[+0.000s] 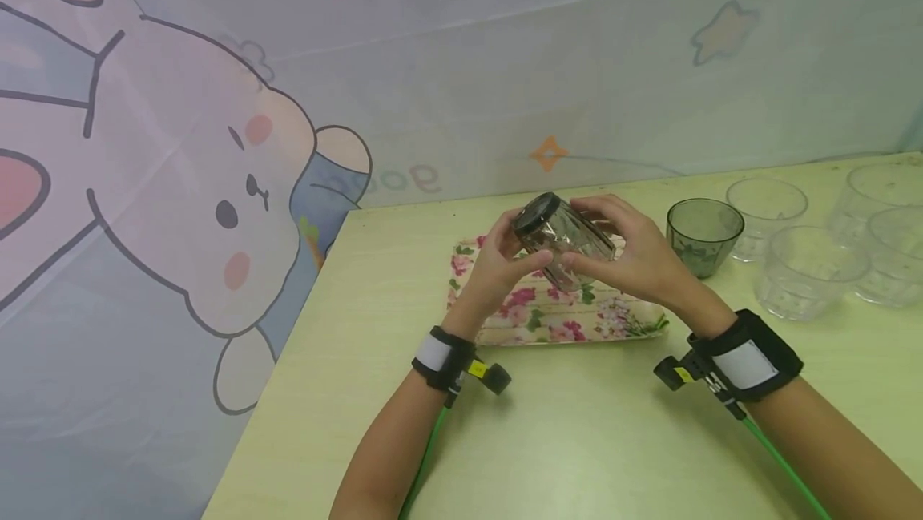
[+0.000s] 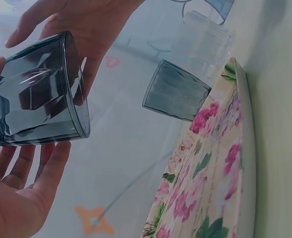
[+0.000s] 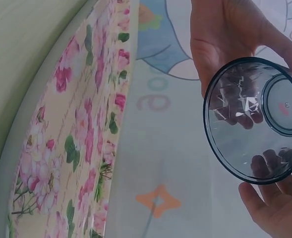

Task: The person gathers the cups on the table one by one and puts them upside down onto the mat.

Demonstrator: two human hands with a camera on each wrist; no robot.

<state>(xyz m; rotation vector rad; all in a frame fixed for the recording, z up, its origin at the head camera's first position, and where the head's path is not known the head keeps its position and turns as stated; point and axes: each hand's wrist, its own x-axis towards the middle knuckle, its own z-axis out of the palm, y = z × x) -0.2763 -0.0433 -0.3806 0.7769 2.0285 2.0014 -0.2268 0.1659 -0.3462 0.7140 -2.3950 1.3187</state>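
Note:
A dark, clear glass (image 1: 566, 239) is held tilted above the floral tray (image 1: 537, 316), its base toward the upper left and its mouth toward the lower right. The left hand (image 1: 496, 264) grips it near the base, thumb in front. On the mouth side, the right hand (image 1: 634, 251) holds it with thumb and fingers. In the left wrist view the glass (image 2: 36, 94) lies between both hands. Looking into its mouth, the right wrist view shows the glass (image 3: 257, 119) with nothing inside and fingers seen through the wall.
A second dark glass (image 1: 703, 235) stands right of the tray, beside the right hand. Several clear glasses (image 1: 811, 276) stand farther right on the pale table (image 1: 562, 440). Behind the table hangs a printed cloth (image 1: 469, 87) with a cartoon rabbit.

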